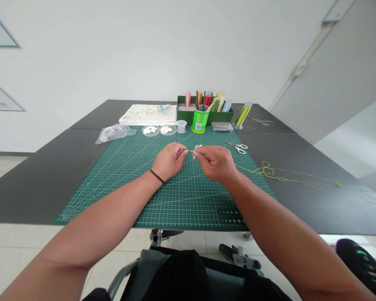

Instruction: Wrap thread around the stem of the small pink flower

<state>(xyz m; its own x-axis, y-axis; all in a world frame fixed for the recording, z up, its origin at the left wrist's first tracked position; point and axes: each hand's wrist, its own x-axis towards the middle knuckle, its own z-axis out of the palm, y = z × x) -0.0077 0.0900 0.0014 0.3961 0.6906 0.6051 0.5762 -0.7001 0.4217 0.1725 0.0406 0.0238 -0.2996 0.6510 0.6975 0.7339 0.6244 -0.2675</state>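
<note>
Thread (pixel 190 151) runs crosswise, left hand (pixel 168 161) to right hand (pixel 215 164).

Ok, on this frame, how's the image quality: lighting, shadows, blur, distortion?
Head view: lighting is soft and even, without harsh shadows; wide-angle distortion curves the green gridded cutting mat and stretches the bare left forearm; the left hand and right hand look slightly soft, blurring fine detail.

Slack, looped yellow-green thread (pixel 269 170), small white piece (pixel 195 151), both pinched
</note>
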